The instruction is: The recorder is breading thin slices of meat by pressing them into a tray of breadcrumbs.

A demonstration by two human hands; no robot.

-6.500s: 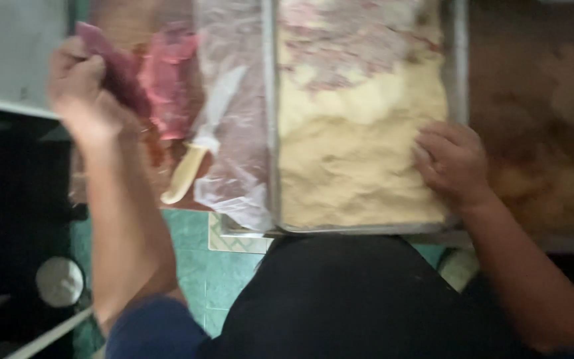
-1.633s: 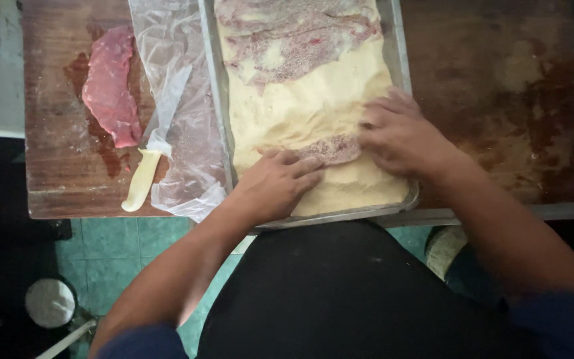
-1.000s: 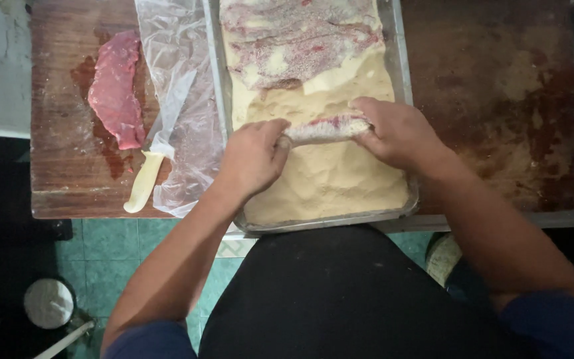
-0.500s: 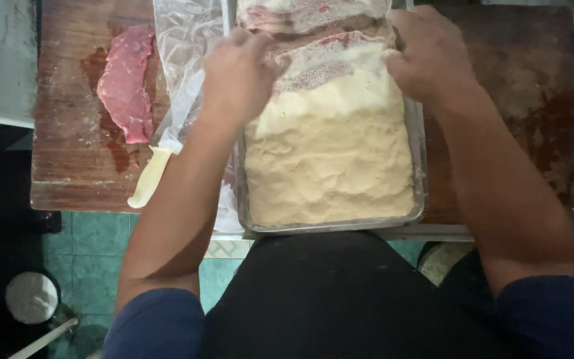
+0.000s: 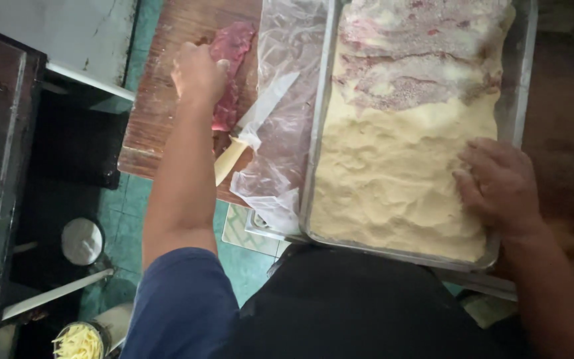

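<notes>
A: Where is the raw meat slice (image 5: 228,73)?
B: On the wooden board (image 5: 161,113); the left hand (image 5: 197,72) pinches it. The right hand (image 5: 499,183) lies flat, open, on the breadcrumbs (image 5: 386,193). Best lift slowly

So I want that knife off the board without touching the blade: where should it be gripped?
Probably by the pale handle, coming from the board's near edge. The knife lies flat, its handle end free, while its blade lies on the plastic bag beside the tray.
</notes>
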